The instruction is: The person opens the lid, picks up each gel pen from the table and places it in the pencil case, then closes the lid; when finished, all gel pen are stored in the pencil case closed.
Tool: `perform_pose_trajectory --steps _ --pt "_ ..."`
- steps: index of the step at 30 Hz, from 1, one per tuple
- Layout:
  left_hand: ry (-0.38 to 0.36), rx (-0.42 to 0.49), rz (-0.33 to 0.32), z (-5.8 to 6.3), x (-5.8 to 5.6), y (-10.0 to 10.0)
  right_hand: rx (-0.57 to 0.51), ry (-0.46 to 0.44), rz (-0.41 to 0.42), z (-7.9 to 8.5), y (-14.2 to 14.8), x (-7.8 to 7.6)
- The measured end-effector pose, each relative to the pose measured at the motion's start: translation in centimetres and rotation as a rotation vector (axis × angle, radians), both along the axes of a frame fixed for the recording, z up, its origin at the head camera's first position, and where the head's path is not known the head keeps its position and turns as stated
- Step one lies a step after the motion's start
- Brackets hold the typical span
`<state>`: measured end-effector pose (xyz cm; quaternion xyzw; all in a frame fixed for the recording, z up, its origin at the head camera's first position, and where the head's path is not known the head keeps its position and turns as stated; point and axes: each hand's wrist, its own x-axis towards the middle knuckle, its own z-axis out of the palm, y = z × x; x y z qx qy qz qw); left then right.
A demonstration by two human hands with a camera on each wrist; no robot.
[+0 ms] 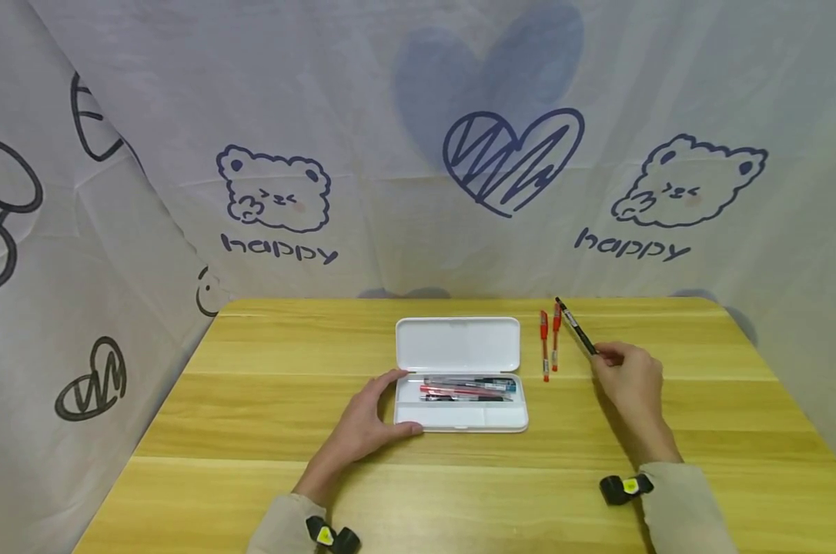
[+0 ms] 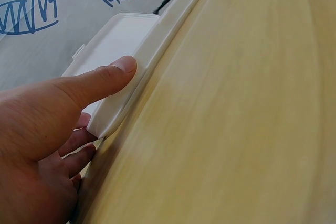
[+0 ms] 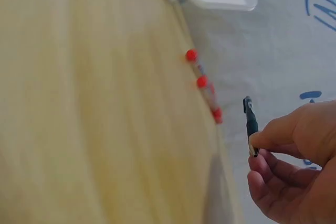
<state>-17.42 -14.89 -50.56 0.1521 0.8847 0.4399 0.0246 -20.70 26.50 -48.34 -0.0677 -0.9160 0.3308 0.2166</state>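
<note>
A white pencil case (image 1: 432,418) lies on the table with its lid (image 1: 457,344) folded back. Several pens (image 1: 459,391) lie lengthwise in its rear compartment, one of them red. My left hand (image 1: 362,423) holds the case by its left end, thumb on the front rim and fingers at the side. Right of the case, my right hand (image 1: 629,377) pinches a black pen (image 1: 576,327) by its near end between thumb and fingers. In the right wrist view the pen (image 3: 252,124) points away from the hand, raised above the table.
Two red pens, one nearer the case (image 1: 545,346) and one beside it (image 1: 556,338), lie side by side between the case and my right hand. The wooden table (image 1: 286,346) ends at a printed cloth (image 1: 390,215) behind it.
</note>
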Motion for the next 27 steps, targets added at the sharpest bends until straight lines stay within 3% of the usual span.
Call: perform_pose_trajectory --steps 15,27 --pt "0.030 0.002 -0.010 -0.2 -0.1 -0.1 -0.197 0.062 0.202 1.9 -2.5 0.4" --pt "0.017 0.002 -0.004 -0.2 -0.1 0.0 -0.209 0.012 0.309 2.5 -5.3 0.8"
